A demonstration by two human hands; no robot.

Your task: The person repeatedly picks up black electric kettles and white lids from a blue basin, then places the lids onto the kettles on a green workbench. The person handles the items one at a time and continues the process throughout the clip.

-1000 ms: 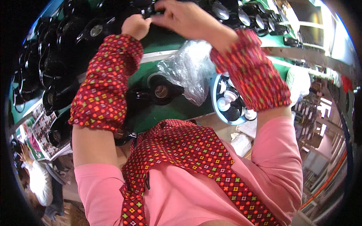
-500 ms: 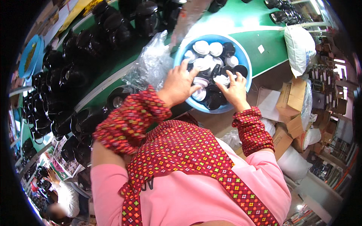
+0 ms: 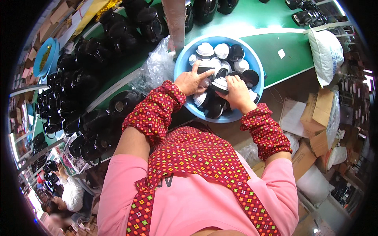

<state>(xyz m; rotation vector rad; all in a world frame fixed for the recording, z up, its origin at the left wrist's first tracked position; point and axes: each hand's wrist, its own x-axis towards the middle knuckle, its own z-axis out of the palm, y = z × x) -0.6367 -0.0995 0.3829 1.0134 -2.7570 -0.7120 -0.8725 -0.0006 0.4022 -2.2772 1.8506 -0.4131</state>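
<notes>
A light-blue round basin holds a heap of black-and-white lids or caps. My right hand is closed on a white-topped black lid, tilted above the heap near the basin's middle. My left hand reaches over the basin's left rim with its fingers spread among the lids. A white-and-black lid lies by its upper fingers. Whether the left thumb touches a lid is hard to see. Ridged white lids and round black ones fill the far side.
Left of the basin is crumpled clear plastic on the green table. Many glossy black pots line the left side. A white sack and open cardboard boxes are at right. Another person sits at lower left.
My right hand has picked a white-topped lid up from the heap and moved left with it. My left hand has shifted slightly, its fingers still spread.
</notes>
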